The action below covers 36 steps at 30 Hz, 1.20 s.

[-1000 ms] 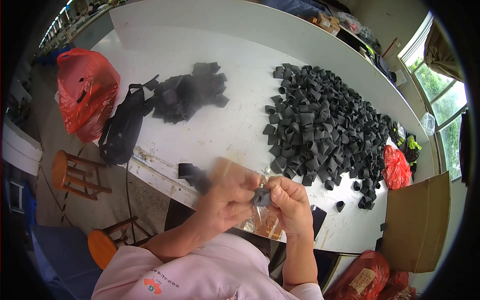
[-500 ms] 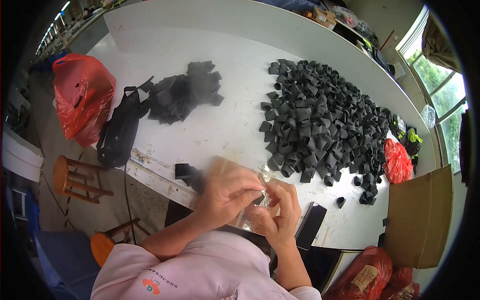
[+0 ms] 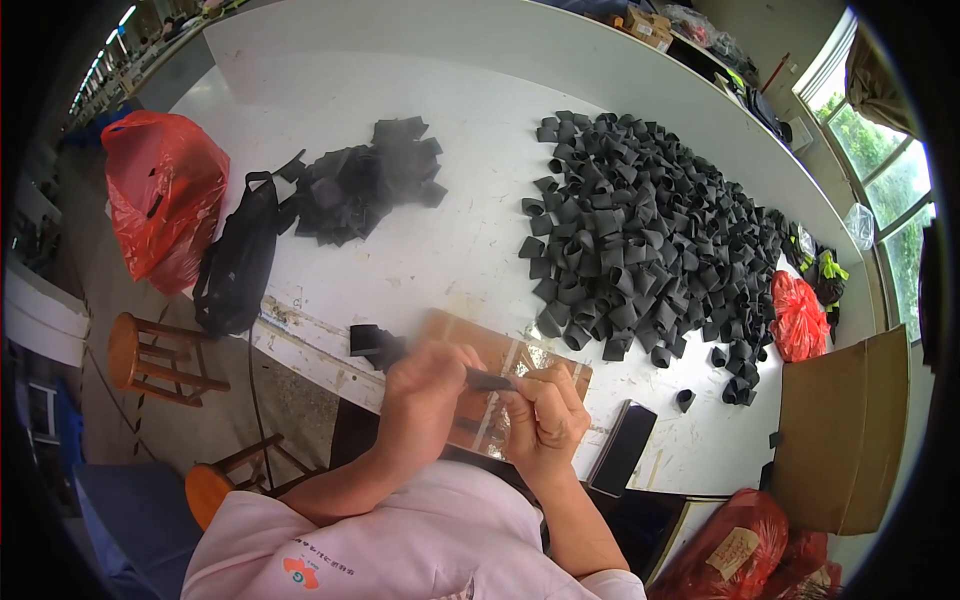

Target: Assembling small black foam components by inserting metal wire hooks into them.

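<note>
Between my two hands a small dark grey fabric strip (image 3: 488, 380) is stretched, one end in each hand. My left hand (image 3: 432, 378) pinches its left end, its fingertips partly hidden by the hand's own back. At the right end, the thumb and bent fingers of my right hand (image 3: 548, 412) are closed on it. Below them lies a brown board (image 3: 470, 338) with clear tape across it, at the table's front edge. A few dark fabric pieces (image 3: 366, 340) rest just left of the board.
A large heap of curled dark fabric loops (image 3: 640, 235) covers the table's right side. Flat dark pieces (image 3: 350, 195) are piled at the left, beside a black bag (image 3: 240, 260) and a red plastic bag (image 3: 165, 200). A phone (image 3: 622, 448) lies right of the board; a cardboard sheet (image 3: 840, 435) stands beyond.
My hands have drawn apart slightly, the left one moving left and turning. The dark strip, mostly hidden between the fingers before, now shows stretched between them.
</note>
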Motion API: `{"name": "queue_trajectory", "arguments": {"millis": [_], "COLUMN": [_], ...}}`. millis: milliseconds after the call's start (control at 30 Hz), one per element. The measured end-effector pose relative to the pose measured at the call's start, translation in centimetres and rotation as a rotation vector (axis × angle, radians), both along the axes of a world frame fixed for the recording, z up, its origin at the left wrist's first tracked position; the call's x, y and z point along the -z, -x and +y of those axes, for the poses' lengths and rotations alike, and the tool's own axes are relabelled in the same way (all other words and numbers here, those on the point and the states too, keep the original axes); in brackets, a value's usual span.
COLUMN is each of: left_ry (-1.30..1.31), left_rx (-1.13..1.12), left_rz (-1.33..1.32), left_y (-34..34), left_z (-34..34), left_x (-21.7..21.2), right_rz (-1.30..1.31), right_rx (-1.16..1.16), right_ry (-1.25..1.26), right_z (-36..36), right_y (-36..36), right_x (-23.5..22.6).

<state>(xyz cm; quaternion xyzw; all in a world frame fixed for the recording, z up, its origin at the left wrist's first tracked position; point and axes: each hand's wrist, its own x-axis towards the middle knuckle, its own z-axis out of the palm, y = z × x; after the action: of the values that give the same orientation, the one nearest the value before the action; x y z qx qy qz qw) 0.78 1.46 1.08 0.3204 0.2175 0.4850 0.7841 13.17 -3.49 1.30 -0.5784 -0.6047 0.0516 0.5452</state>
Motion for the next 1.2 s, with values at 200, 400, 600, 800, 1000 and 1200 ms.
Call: {"name": "queue_trajectory", "arguments": {"millis": [200,400,600,800,1000,1200], "left_ry": [-0.07,-0.136,-0.519,-0.51,-0.607,-0.695], "left_rx": [-0.034,-0.054,0.001,-0.055,-0.148,-0.043], "left_rz": [0.045,0.192,0.51,0.468,0.686,0.714], "left_y": [0.0,0.6,0.6,-0.2,-0.2,0.4], "left_z": [-0.2,-0.3,-2.1,-2.3,-2.3,-2.2], "left_x": [1.0,-0.6,-1.3,-0.7,-0.8,-0.1], "right_rz": [-0.037,0.435,1.507,1.739,0.902,0.497], "right_rx": [0.047,-0.042,-0.228,-0.294,0.084,-0.009], "right_ry": [-0.098,0.161,0.205,0.361,0.566,0.196], "right_z": [0.3,-1.0,-2.9,-3.3,-4.5,-3.9], "right_y": [0.6,-0.2,0.6,1.4,0.8,1.0], "right_x": [0.2,-1.7,-1.8,-0.2,0.0,0.3]}}
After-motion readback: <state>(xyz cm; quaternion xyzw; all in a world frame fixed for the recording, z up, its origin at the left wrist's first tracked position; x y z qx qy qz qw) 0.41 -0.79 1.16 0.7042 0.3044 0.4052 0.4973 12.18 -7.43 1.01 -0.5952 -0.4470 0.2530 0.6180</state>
